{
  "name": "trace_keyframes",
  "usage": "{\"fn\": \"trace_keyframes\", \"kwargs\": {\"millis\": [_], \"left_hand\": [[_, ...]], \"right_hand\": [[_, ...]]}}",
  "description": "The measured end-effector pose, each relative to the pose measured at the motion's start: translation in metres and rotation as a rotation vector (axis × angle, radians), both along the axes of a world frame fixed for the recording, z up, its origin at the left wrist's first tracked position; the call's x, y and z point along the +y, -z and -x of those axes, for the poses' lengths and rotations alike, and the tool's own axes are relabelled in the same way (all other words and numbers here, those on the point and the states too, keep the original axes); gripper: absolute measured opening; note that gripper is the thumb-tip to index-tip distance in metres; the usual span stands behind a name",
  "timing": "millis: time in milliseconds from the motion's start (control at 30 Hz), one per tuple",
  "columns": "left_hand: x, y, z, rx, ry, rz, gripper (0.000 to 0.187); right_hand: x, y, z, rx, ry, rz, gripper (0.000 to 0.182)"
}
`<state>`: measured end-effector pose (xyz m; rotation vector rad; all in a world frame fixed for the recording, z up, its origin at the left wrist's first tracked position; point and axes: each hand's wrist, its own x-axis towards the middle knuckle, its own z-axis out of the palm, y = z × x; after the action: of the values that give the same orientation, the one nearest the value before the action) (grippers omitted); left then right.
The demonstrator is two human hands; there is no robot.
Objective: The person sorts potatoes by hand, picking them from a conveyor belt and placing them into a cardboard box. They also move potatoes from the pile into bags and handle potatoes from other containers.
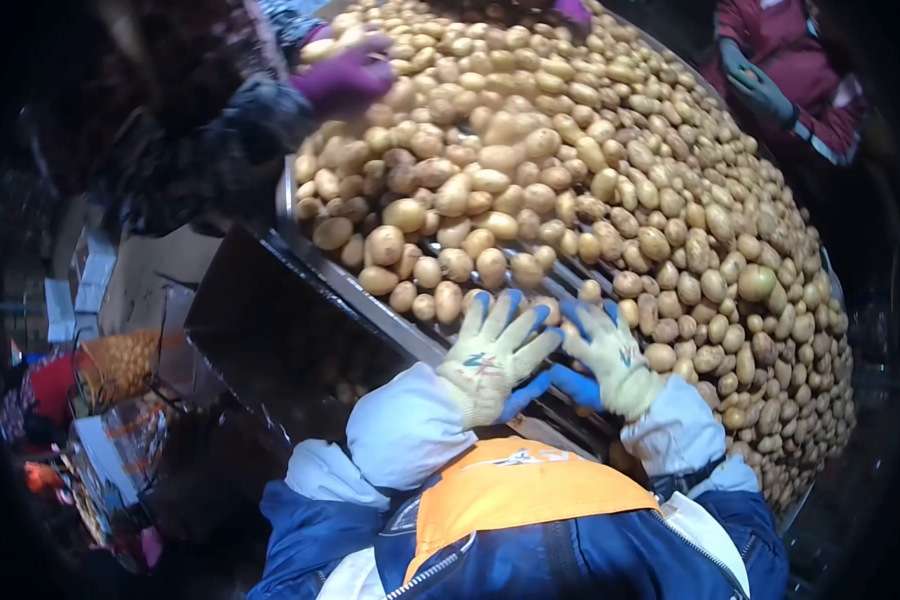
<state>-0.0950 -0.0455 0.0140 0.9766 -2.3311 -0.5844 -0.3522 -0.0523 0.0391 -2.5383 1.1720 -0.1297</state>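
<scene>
My left hand (487, 362), in a pale glove with blue fingertips, lies palm down with its fingers spread. Its fingertips reach the near edge of a big heap of potatoes (450, 195), seemingly touching a few of them. Beside it, my right hand (610, 362), gloved the same way, also has its fingers stretched out, close to the potatoes on the right. Both thumbs point inward over a dark gap. Neither hand grips a potato that I can see; what lies under the palms is hidden. Metal bars (570, 275) show between the potatoes just ahead of my hands.
A metal rim (335, 285) edges the heap at left, above a dark bin (270, 330). A co-worker's purple-gloved hand (345, 75) is over the far left potatoes. Another person with teal gloves (760, 90) stands far right. Sacks and boxes (120, 365) lie at left.
</scene>
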Motion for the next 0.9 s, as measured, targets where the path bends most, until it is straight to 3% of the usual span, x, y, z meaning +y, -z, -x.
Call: {"fn": "trace_keyframes", "kwargs": {"millis": [67, 167, 233, 300, 367, 433, 533, 633, 667, 700, 733, 767, 800, 833, 900], "left_hand": [[-0.006, -0.005, 0.020, -0.103, 0.136, -0.043, 0.073], [-0.002, 0.019, 0.027, -0.254, 0.185, 0.056, 0.072], [-0.009, 0.014, 0.024, -0.265, 0.131, 0.062, 0.068], [-0.018, 0.011, 0.011, -0.344, 0.071, 0.041, 0.055], [-0.018, 0.013, -0.002, -0.389, -0.039, -0.015, 0.055], [-0.022, 0.016, -0.018, -0.351, -0.040, -0.016, 0.055], [-0.027, 0.012, -0.028, -0.309, -0.069, -0.036, 0.055], [-0.033, 0.013, -0.041, -0.338, -0.207, -0.092, 0.057], [-0.033, 0.016, -0.051, -0.313, -0.203, -0.094, 0.055], [-0.032, 0.020, -0.057, -0.288, -0.201, -0.097, 0.054], [-0.028, 0.025, -0.057, -0.285, -0.202, -0.102, 0.054], [-0.024, 0.029, -0.056, -0.207, -0.262, -0.030, 0.051], [-0.021, 0.032, -0.054, -0.129, -0.322, 0.046, 0.048], [-0.018, 0.030, -0.049, -0.128, -0.321, 0.043, 0.048], [-0.014, 0.020, -0.033, -0.015, -0.303, 0.051, 0.046]], "right_hand": [[0.028, -0.013, 0.015, 0.018, 0.127, 0.078, 0.046], [0.046, -0.019, 0.045, -0.029, 0.503, 0.101, 0.048], [0.048, -0.025, 0.049, 0.175, 0.489, -0.128, 0.053], [0.053, -0.024, 0.026, 0.017, 0.478, -0.034, 0.055], [0.047, -0.007, 0.010, -0.142, 0.467, -0.276, 0.054], [0.031, -0.004, -0.013, -0.285, 0.209, -0.265, 0.052], [0.013, 0.007, -0.038, -0.302, 0.015, -0.280, 0.046], [-0.003, -0.018, -0.036, -0.476, 0.100, -0.208, 0.044], [-0.004, -0.015, -0.021, -0.395, 0.155, -0.037, 0.043], [-0.011, -0.023, -0.007, -0.287, 0.286, -0.136, 0.039], [-0.014, -0.016, 0.013, -0.319, 0.360, 0.040, 0.037], [-0.017, -0.014, 0.030, -0.217, 0.449, 0.192, 0.035], [-0.020, -0.018, 0.046, -0.061, 0.587, 0.134, 0.037], [-0.019, 0.007, 0.069, 0.054, 0.620, 0.310, 0.041], [-0.024, 0.018, 0.073, 0.101, 0.556, 0.195, 0.046]]}}
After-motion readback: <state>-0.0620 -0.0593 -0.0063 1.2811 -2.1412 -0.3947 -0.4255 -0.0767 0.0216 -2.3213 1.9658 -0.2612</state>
